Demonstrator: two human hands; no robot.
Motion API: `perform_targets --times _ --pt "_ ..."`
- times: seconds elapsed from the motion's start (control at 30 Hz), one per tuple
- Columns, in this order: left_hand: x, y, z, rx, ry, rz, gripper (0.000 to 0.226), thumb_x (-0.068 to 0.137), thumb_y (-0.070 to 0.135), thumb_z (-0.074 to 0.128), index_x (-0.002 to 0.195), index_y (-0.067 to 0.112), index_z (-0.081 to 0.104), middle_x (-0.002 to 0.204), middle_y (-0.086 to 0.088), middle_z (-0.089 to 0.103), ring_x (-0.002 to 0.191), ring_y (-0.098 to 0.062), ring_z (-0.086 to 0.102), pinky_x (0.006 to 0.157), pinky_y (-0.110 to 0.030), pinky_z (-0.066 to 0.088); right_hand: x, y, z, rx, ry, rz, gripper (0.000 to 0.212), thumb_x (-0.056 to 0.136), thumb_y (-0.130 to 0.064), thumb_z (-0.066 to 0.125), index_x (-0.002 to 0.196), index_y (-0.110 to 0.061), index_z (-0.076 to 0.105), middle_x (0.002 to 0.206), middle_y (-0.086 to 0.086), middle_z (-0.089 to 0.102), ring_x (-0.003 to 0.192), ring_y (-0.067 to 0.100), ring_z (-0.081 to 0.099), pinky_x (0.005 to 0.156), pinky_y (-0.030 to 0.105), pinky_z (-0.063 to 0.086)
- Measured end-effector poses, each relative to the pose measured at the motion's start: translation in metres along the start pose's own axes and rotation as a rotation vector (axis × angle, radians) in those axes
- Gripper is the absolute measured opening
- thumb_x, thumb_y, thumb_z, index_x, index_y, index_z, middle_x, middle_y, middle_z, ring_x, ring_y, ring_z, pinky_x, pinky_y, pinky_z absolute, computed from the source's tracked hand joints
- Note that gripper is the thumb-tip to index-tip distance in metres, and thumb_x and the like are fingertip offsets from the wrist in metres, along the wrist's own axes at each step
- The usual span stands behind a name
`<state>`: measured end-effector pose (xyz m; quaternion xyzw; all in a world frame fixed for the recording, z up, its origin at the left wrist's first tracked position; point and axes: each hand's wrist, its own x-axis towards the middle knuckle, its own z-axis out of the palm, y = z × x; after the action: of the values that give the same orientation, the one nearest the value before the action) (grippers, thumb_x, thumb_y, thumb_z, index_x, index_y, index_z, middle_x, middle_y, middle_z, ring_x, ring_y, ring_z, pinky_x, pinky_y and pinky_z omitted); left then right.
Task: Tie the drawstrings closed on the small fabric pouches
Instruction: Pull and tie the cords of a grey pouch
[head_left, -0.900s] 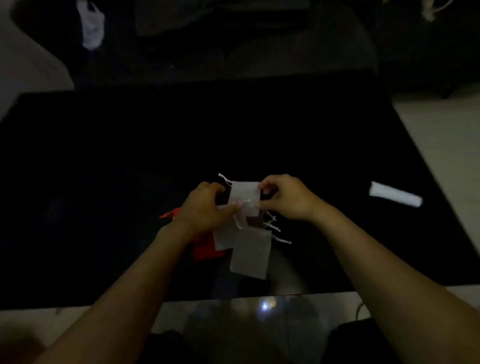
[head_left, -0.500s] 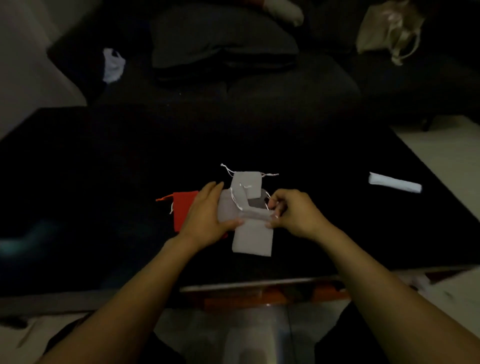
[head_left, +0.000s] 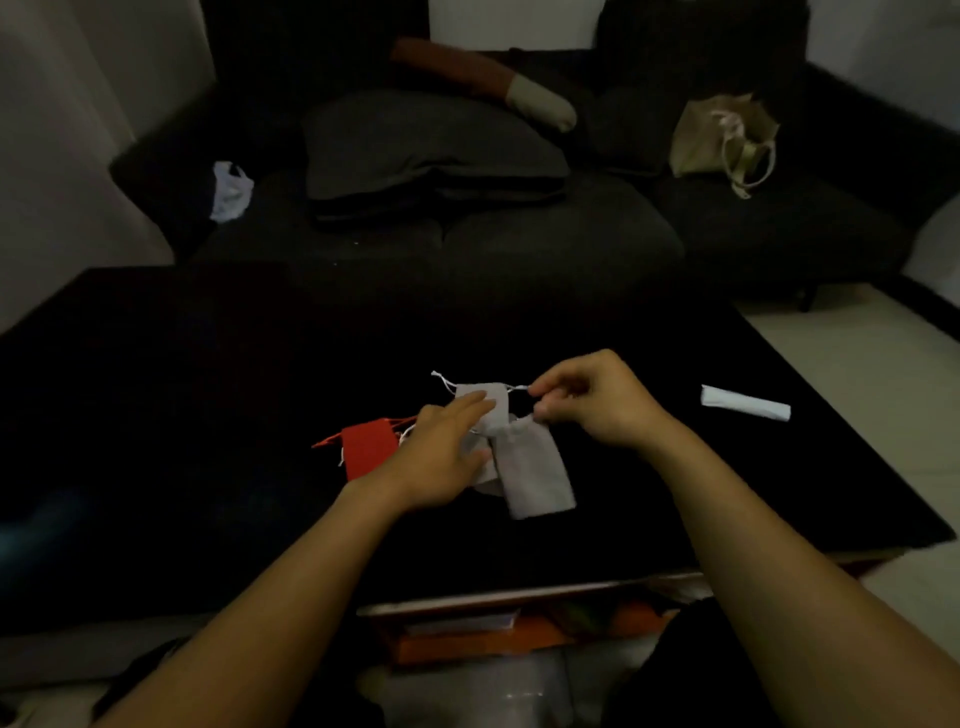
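Observation:
Several small fabric pouches lie in a loose pile on the black table (head_left: 208, 415). A grey pouch (head_left: 535, 470) lies nearest me, its gathered neck pointing away. Another grey pouch (head_left: 485, 397) lies behind it with white drawstrings sticking out on both sides. A red pouch (head_left: 366, 449) sits at the left. My left hand (head_left: 441, 457) lies flat on the pile with straight fingers, covering part of a third grey pouch. My right hand (head_left: 592, 402) pinches the strings at the near pouch's neck and at the far pouch's right side.
A white rolled object (head_left: 745, 402) lies on the table to the right. Behind the table stands a dark sofa (head_left: 467, 228) with a grey cushion (head_left: 426, 140), a beige bag (head_left: 722, 137) and a white cloth (head_left: 231, 189). Pale floor (head_left: 857, 364) shows at right.
The view has tilted up, showing more of the sofa. My left hand has flattened over the pile. My right hand has risen to the pouch necks and pinches the strings.

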<state>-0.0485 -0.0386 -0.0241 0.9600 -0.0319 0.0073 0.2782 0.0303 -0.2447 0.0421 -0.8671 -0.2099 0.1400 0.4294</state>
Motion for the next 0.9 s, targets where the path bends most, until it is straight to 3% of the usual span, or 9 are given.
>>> perform_targets --times 0.1,0.17,0.23,0.33,0.4,0.53,0.63,0.77,0.9 --pt "0.013 0.002 -0.012 -0.111 0.078 0.156 0.052 0.09 0.035 0.058 0.14 0.031 0.046 0.153 0.01 0.038 0.143 -0.018 0.028 0.119 -0.038 0.02 0.001 -0.024 -0.011 0.44 -0.019 -0.036 0.023 0.081 0.003 0.071 0.103 -0.004 0.072 0.089 0.017 0.073 0.078 0.015 0.072 0.067 0.017 0.054" --pt "0.021 -0.004 -0.021 -0.213 0.088 0.242 0.029 0.091 0.037 0.058 0.119 0.029 0.062 0.13 0.011 0.06 0.129 -0.011 0.05 0.114 -0.041 0.033 0.009 -0.029 -0.013 0.614 -0.011 -0.028 0.023 0.081 0.005 0.069 0.103 -0.003 0.071 0.087 0.015 0.074 0.077 0.017 0.072 0.067 0.02 0.055" --pt "0.02 -0.006 -0.032 -0.343 0.069 0.185 0.011 0.093 0.025 0.063 0.104 0.023 0.066 0.105 0.009 0.068 0.105 -0.007 0.064 0.097 -0.037 0.049 0.018 -0.026 -0.012 0.781 0.001 0.008 0.022 0.081 0.006 0.067 0.101 -0.003 0.071 0.086 0.013 0.074 0.076 0.017 0.072 0.07 0.025 0.059" --pt "0.018 -0.011 -0.049 -0.552 0.043 0.076 0.01 0.095 0.011 0.06 0.091 0.014 0.068 0.082 -0.001 0.071 0.08 -0.012 0.069 0.075 -0.027 0.054 0.034 -0.009 -0.008 0.944 0.023 0.077 0.022 0.084 0.008 0.061 0.103 -0.001 0.069 0.093 0.016 0.075 0.081 0.02 0.074 0.079 0.029 0.06" --pt "0.018 -0.016 -0.057 -0.565 0.091 0.007 0.018 0.096 0.013 0.057 0.084 0.011 0.07 0.069 -0.004 0.069 0.064 -0.012 0.067 0.064 -0.022 0.052 0.045 0.001 -0.004 0.886 0.07 0.096 0.02 0.087 0.009 0.059 0.104 0.003 0.068 0.095 0.021 0.074 0.083 0.023 0.074 0.078 0.028 0.06" --pt "0.025 -0.026 -0.059 -0.532 0.144 -0.077 0.023 0.098 0.013 0.055 0.082 0.01 0.072 0.056 -0.003 0.061 0.048 -0.014 0.059 0.051 -0.026 0.05 0.063 0.014 0.003 0.488 0.196 0.07 0.011 0.09 0.006 0.061 0.098 0.005 0.069 0.086 0.022 0.072 0.071 0.022 0.073 0.065 0.024 0.061" --pt "0.028 -0.036 -0.064 -0.58 -0.006 -0.097 0.027 0.099 0.018 0.051 0.085 0.008 0.072 0.059 -0.004 0.06 0.051 -0.015 0.061 0.054 -0.027 0.052 0.07 0.021 0.001 0.254 0.22 -0.003 0.009 0.09 -0.001 0.064 0.094 0.002 0.072 0.072 0.016 0.071 0.059 0.018 0.07 0.055 0.021 0.056" --pt "0.023 -0.041 -0.07 -0.699 -0.161 -0.095 0.037 0.097 0.031 0.043 0.098 0.006 0.07 0.069 -0.005 0.064 0.062 -0.021 0.065 0.061 -0.03 0.058 0.069 0.023 -0.001 0.203 0.188 -0.052 0.009 0.091 -0.005 0.065 0.087 -0.005 0.074 0.065 0.007 0.067 0.05 0.007 0.059 0.05 0.017 0.049" --pt "0.026 -0.036 -0.061 -0.792 0.036 -0.159 0.051 0.096 0.045 0.033 0.106 0.008 0.067 0.073 -0.011 0.067 0.068 -0.026 0.066 0.06 -0.033 0.057 0.064 0.019 -0.009 0.293 0.126 -0.049 0.006 0.087 -0.003 0.068 0.088 -0.001 0.073 0.065 0.009 0.068 0.05 0.007 0.06 0.05 0.016 0.05"
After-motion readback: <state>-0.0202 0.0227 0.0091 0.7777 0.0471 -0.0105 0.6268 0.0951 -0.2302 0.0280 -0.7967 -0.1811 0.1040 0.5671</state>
